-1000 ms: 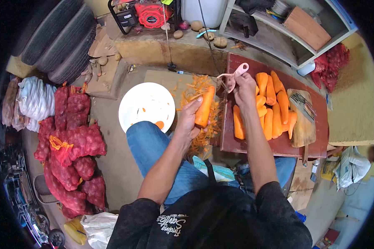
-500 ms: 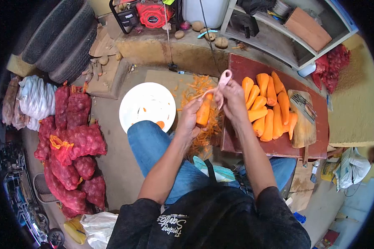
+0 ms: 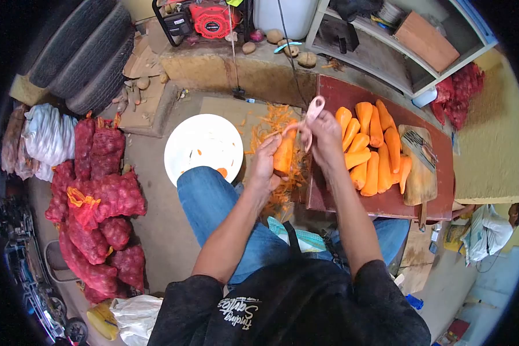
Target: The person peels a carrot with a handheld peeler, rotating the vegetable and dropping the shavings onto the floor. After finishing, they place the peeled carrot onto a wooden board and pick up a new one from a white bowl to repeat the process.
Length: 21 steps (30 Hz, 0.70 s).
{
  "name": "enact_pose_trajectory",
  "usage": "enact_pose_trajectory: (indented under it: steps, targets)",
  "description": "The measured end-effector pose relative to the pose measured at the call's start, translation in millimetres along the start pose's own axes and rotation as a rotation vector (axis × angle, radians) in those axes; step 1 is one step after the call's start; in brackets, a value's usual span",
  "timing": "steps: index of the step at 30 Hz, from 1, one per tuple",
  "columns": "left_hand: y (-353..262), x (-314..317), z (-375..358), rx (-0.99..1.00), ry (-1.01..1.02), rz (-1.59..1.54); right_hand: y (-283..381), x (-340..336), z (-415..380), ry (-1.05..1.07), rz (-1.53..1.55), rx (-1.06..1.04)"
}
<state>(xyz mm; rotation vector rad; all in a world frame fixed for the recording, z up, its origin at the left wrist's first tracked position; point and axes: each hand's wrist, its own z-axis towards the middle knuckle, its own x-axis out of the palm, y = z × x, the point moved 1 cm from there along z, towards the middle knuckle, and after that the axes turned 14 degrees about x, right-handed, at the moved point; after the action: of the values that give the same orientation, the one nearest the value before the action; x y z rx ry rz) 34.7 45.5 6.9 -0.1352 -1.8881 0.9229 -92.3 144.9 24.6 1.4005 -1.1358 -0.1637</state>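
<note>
My left hand is wrapped round a carrot, held upright over the floor in front of me. A pink peeler is gripped in my right hand, its head near the top of the carrot. Orange carrot peelings lie strewn on the floor below both hands. To the right, several peeled carrots are piled on a dark red table. On my left stands a white basin with a few orange scraps in it.
A wooden board with metal blades lies on the table. Red mesh sacks are heaped at the left, near stacked tires. A red engine and a shelf stand at the back.
The peeler and my right hand have shifted slightly. The carrot has turned a little in my left hand and shows a brighter orange side.
</note>
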Motion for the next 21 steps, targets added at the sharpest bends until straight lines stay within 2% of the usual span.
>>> enact_pose_trajectory:
  steps: [3, 6, 9, 12, 16, 21]
  targets:
    - [-9, 1, -5, -0.047, 0.053, 0.066, 11, -12, 35, -0.098, -0.041, -0.053]
    - [-11, -2, -3, -0.048, 0.067, 0.074, 22, -18, 44, -0.251, -0.127, -0.213]
    - [-10, 1, -4, -0.027, 0.063, 0.088, 34, -33, 31, -0.258, -0.106, -0.201]
    - [-12, 6, -2, 0.004, 0.014, 0.139, 25, -30, -8, -0.073, -0.103, -0.049]
    - [-7, -4, 6, -0.018, 0.018, 0.096, -2, 4, -63, -0.013, -0.073, 0.069]
    - [0, -8, 6, 0.02, 0.06, 0.041, -14, 4, -60, 0.029, -0.01, 0.116]
